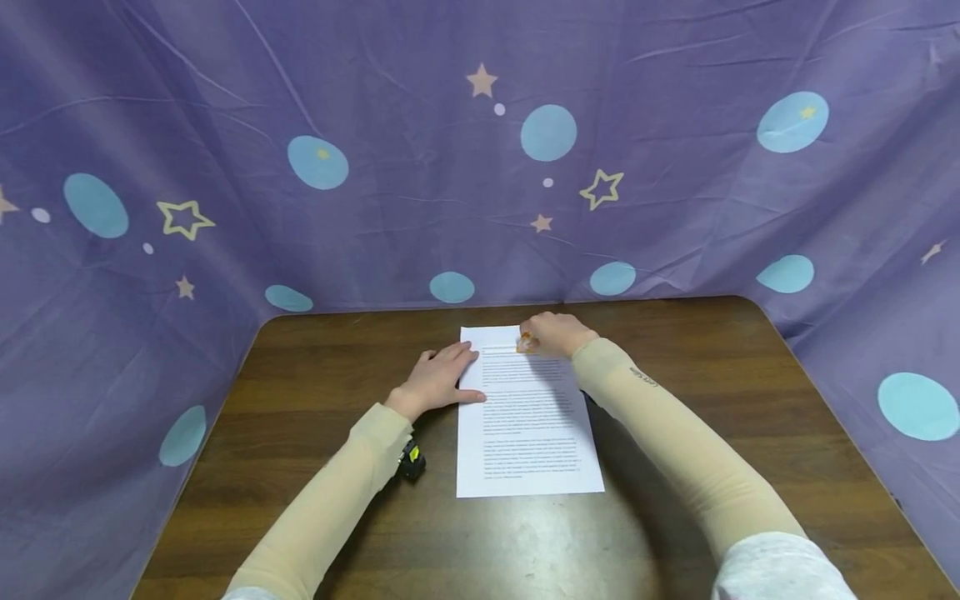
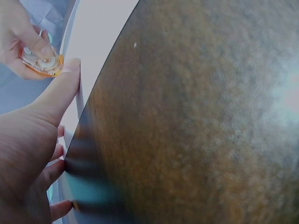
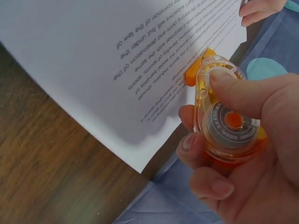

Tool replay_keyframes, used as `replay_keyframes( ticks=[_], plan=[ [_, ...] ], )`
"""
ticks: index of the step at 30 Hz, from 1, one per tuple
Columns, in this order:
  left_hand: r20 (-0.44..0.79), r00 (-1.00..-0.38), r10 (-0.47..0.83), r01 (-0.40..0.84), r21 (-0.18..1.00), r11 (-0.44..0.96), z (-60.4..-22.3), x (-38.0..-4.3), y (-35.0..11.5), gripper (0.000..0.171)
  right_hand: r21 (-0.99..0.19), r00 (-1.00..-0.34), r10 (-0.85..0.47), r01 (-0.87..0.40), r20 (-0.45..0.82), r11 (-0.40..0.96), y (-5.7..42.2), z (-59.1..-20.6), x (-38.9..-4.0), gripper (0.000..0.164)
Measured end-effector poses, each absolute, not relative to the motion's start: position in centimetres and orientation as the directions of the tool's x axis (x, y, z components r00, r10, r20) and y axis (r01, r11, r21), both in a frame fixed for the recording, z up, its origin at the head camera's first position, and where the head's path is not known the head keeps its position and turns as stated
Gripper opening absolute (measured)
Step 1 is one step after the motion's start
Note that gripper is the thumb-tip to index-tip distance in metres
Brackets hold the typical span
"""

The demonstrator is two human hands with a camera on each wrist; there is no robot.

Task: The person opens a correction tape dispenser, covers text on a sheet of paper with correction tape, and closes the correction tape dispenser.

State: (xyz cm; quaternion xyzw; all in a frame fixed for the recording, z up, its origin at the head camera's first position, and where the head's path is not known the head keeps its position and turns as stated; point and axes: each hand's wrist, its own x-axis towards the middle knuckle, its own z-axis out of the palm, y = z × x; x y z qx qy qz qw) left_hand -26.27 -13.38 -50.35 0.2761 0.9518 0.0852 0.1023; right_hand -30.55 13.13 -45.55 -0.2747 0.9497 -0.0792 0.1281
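A printed sheet of paper [image 1: 525, 417] lies on the wooden table, its lines of text running across it. My right hand [image 1: 558, 333] grips a correction tape dispenser [image 3: 229, 116], a clear case with orange parts and a reel inside. In the right wrist view its orange tip [image 3: 198, 67] is at the printed lines near the top of the sheet; whether it touches the paper I cannot tell. My left hand [image 1: 442, 377] rests on the sheet's left edge with fingers spread and the thumb reaching onto the page.
A dark brown wooden table [image 1: 330, 358] with rounded far corners carries the sheet. Purple cloth [image 1: 405, 225] printed with stars and blue spots hangs behind and at both sides. A small black device [image 1: 412, 460] is at the left wrist.
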Motion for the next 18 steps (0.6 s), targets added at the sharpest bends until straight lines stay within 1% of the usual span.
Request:
replay_keyframes(
  ticks=[3, 12, 18],
  plan=[
    [-0.146, -0.827, 0.544, 0.509, 0.22, 0.832, -50.3, -26.2, -13.4, 0.091, -0.207, -0.818, -0.536, -0.499, -0.207, 0.842, 13.6, -45.6, -30.6, 0.012],
    [-0.141, -0.825, 0.547, 0.51, 0.232, 0.828, -50.4, -26.0, -13.3, 0.091, -0.201, -0.818, -0.532, -0.496, -0.219, 0.845, 15.1, -45.7, -30.5, 0.014],
    [-0.141, -0.825, 0.547, 0.508, 0.239, 0.827, -50.1, -26.0, -13.5, 0.092, -0.199, -0.824, -0.527, -0.491, -0.21, 0.848, 15.9, -45.7, -30.5, 0.012]
  ],
)
